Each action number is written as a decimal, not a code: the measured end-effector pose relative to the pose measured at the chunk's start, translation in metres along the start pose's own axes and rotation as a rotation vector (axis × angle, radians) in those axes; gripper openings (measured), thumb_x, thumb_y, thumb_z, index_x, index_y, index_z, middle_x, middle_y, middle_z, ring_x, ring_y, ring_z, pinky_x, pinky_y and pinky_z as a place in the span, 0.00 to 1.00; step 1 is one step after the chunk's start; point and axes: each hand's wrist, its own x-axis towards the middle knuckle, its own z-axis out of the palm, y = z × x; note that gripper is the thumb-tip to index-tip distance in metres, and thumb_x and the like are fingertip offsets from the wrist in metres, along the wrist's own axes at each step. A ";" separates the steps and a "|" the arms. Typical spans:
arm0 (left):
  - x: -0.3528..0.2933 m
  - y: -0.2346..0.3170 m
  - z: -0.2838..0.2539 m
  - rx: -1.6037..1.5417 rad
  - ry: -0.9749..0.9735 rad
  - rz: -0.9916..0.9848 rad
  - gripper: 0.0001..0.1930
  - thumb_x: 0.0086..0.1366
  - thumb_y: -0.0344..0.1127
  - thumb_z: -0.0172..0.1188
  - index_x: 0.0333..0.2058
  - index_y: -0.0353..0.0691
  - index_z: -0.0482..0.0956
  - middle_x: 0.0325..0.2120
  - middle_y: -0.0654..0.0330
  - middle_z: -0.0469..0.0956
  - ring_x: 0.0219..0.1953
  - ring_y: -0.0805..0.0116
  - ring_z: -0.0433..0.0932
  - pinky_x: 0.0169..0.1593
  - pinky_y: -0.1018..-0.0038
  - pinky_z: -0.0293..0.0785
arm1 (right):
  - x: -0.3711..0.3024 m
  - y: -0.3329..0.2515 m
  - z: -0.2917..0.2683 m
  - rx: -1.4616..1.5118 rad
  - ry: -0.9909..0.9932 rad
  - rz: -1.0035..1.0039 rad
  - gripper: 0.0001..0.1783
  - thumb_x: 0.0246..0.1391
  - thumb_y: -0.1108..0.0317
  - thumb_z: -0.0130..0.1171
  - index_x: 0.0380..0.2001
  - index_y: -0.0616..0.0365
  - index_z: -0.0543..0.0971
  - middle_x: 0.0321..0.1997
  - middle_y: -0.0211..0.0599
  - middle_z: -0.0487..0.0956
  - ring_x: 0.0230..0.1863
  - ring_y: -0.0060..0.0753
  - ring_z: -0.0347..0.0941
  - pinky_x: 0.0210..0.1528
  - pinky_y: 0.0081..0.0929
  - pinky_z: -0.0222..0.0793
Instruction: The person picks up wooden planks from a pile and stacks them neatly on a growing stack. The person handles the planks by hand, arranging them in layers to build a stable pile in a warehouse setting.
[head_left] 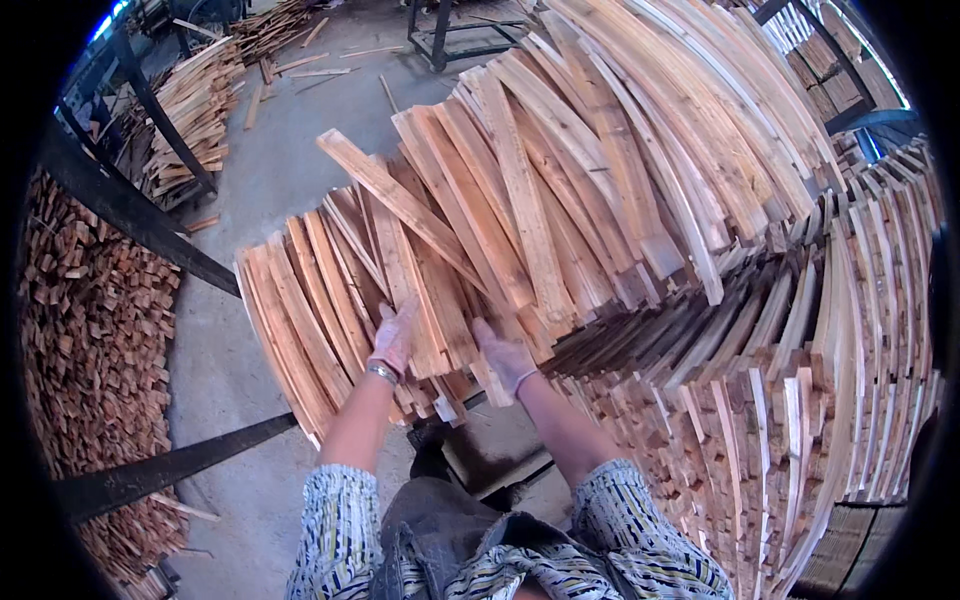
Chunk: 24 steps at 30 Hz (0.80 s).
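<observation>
A long row of pale wooden slats (520,215) stands tilted side by side in front of me, some lying crooked over others. My left hand (394,340), in a thin whitish glove, rests on the near ends of the slats with its fingers stretched out and apart. To its right, my right hand (503,360), gloved the same way, lies against the slats with its fingers extended; part of it is hard to make out. A few slats (440,325) stand between the two hands. One loose slat (400,205) leans slantwise across the others just beyond them.
Large stacks of slats (690,450) rise close on my right. At the left, piled wood pieces (95,370) stand beside a dark metal bar (180,465). Farther off are another wood pile (190,120), scattered offcuts on the concrete floor (330,90) and a dark metal frame (440,45).
</observation>
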 end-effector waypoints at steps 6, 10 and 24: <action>-0.037 -0.101 0.080 1.840 0.366 0.034 0.42 0.62 0.47 0.66 0.67 0.33 0.56 0.64 0.54 0.65 0.66 0.65 0.62 0.69 0.71 0.53 | 0.008 -0.012 0.025 -0.034 -0.116 -0.148 0.58 0.54 0.28 0.49 0.70 0.67 0.51 0.65 0.66 0.65 0.66 0.57 0.64 0.67 0.40 0.58; -0.022 -0.090 0.063 1.927 0.327 0.117 0.34 0.62 0.41 0.66 0.63 0.34 0.64 0.56 0.57 0.73 0.57 0.66 0.72 0.61 0.72 0.65 | 0.037 -0.050 0.040 -0.270 0.004 -0.048 0.65 0.47 0.25 0.54 0.68 0.72 0.49 0.66 0.68 0.64 0.66 0.60 0.64 0.67 0.42 0.60; -0.119 -0.097 -0.039 1.732 0.415 -0.053 0.33 0.72 0.53 0.30 0.69 0.38 0.51 0.66 0.59 0.62 0.69 0.64 0.55 0.71 0.67 0.39 | -0.017 0.055 0.016 0.624 -0.459 -0.148 0.34 0.56 0.48 0.66 0.51 0.72 0.76 0.43 0.37 0.82 0.39 0.27 0.76 0.40 0.26 0.73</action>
